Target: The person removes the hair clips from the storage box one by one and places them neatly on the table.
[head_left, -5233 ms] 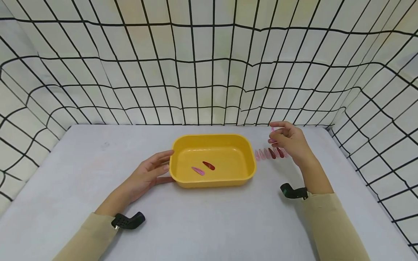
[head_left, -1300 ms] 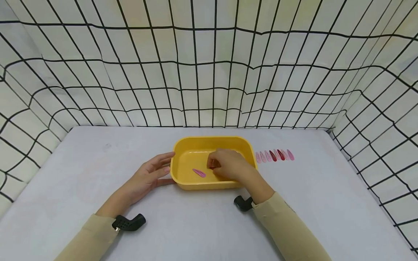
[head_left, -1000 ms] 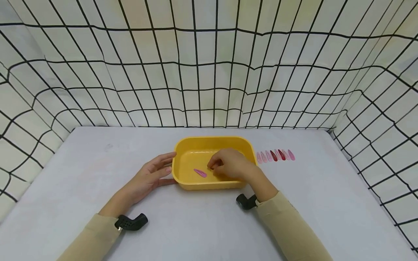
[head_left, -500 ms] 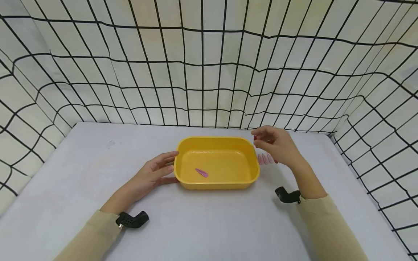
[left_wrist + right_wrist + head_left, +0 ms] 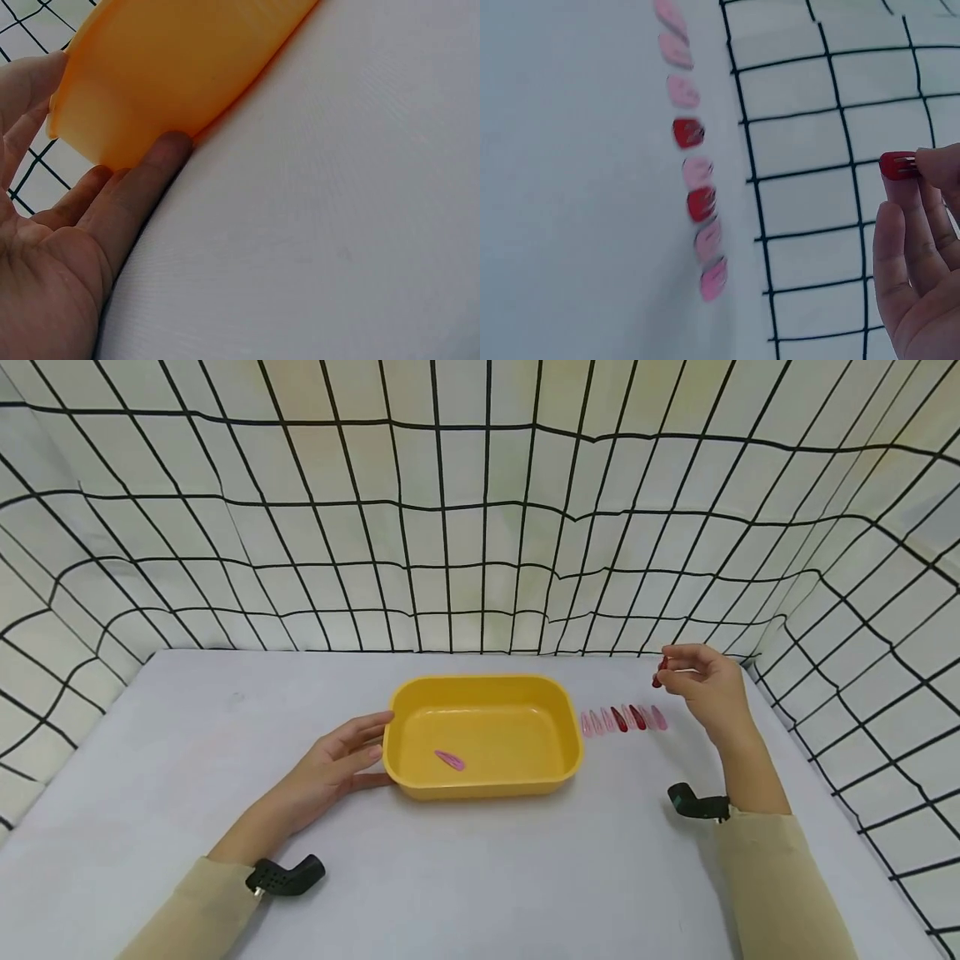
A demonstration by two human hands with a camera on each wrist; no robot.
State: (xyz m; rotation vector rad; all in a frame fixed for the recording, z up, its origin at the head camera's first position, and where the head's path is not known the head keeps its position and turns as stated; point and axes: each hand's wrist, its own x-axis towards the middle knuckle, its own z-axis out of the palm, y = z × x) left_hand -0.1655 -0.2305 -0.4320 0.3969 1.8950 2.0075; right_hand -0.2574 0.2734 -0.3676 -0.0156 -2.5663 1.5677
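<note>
My right hand (image 5: 708, 689) pinches a red snap hair clip (image 5: 660, 673) between thumb and fingertips, raised above the table beyond the row's right end. The clip's slotted side (image 5: 906, 164) shows in the right wrist view. Pink and red hair clips lie side by side in that row, two red ones (image 5: 618, 719) among the pink; a brighter pink clip (image 5: 659, 718) ends it. My left hand (image 5: 330, 768) rests with extended fingers against the left end of a yellow tray (image 5: 483, 789). One pink clip (image 5: 450, 760) lies in the tray.
Everything stands on a white-covered table (image 5: 480, 877). Black netting (image 5: 487, 568) over a pale backing rises along the back edge and both sides. The row of clips starts close to the tray's right wall. Each wrist wears a black camera (image 5: 288, 877).
My right hand placed a pink clip at the row's right end, then took the red clip from the tray and carried it right past the row. My left hand stayed at the tray.
</note>
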